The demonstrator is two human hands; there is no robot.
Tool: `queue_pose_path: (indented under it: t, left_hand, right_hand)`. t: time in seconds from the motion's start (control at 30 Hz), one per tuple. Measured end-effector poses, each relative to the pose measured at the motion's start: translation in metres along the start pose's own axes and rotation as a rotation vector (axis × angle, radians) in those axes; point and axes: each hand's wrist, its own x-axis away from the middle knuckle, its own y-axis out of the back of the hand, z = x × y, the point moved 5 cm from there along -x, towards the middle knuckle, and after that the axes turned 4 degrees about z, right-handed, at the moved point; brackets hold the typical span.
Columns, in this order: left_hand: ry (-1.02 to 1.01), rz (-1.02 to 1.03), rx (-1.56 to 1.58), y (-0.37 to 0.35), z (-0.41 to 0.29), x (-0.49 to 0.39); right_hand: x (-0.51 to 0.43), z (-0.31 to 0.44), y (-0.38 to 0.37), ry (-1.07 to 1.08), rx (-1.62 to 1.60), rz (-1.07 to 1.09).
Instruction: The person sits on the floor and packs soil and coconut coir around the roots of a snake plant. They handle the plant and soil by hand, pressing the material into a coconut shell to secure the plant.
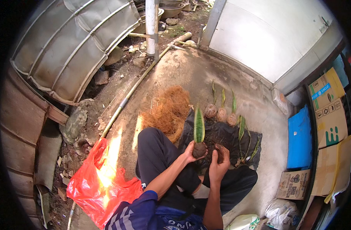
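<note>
My left hand cups a round ball of dark soil. A yellow-edged green snake plant leaf stands upright out of the top of that ball. Just to the right, my right hand has its fingers curled around a small clump of dark soil, apart from the ball. Under and beyond both hands spreads a black plastic sheet with loose soil on it. More snake plant cuttings lie at its right side. Three string-wrapped balls, each with a leaf, sit along its far edge.
Brown coconut fibre is heaped beyond my left knee. A red plastic bag lies to my left, near a long bamboo pole. Cardboard boxes and a blue panel line the right side. A white door stands ahead.
</note>
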Motion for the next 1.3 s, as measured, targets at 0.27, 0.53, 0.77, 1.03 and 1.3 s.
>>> queue_pose_path:
  t: [0.27, 0.53, 0.77, 1.03, 1.3]
  left_hand:
    - [0.146, 0.149, -0.113, -0.017, -0.011, -0.002]
    - [0.071, 0.259, -0.114, -0.061, -0.073, 0.007]
    - [-0.416, 0.168, -0.126, -0.073, -0.166, 0.079]
    - [-0.609, 0.281, 0.107, -0.018, -0.15, 0.15]
    - [-0.465, 0.445, 0.01, -0.008, -0.125, 0.164]
  right_hand:
    - [-0.002, -0.005, 0.01, -0.064, -0.187, -0.056]
    - [-0.023, -0.029, 0.032, -0.05, -0.465, -0.08]
    - [-0.048, -0.085, -0.032, -0.39, -0.397, 0.184]
    - [-0.057, -0.14, -0.188, -0.194, 0.179, 0.778]
    - [-0.065, -0.127, -0.242, 0.087, 0.419, 0.833]
